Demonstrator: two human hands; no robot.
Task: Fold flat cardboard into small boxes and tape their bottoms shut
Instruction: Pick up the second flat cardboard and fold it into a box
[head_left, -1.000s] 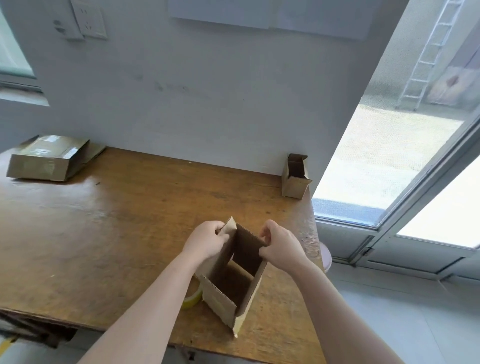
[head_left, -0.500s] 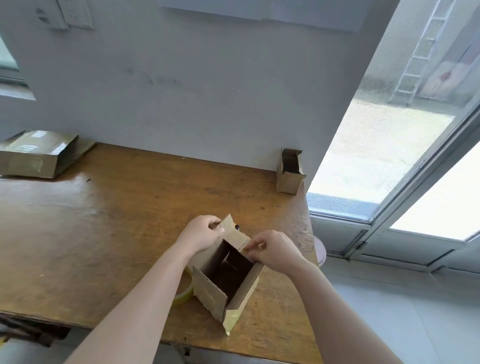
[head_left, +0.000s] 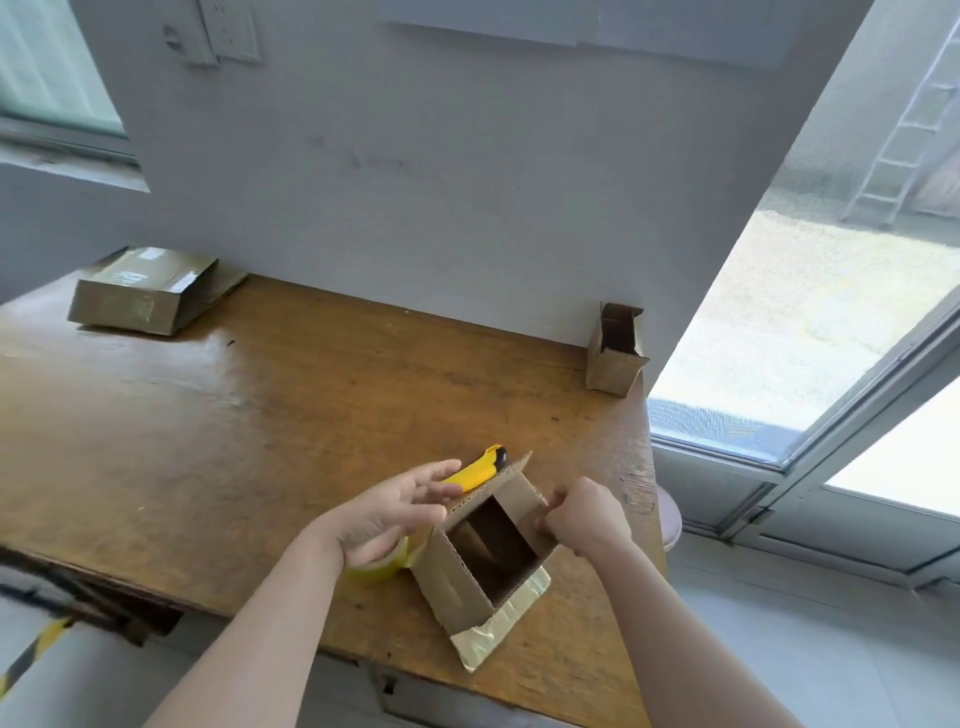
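While in R hand (head_left: 587, 519), box (head_left: 452, 582) upright, mouth up.

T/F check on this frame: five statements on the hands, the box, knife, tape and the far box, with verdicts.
1. The right hand grips an edge of the box. True.
2. The knife lies inside that box. False: it lies on the table behind the box.
3. The tape roll sits left of the box, partly hidden by the left hand. True.
4. The small box by the wall lies on its side. False: it stands upright, open at the top.
5. The left hand is a fist. False: its fingers are straight.
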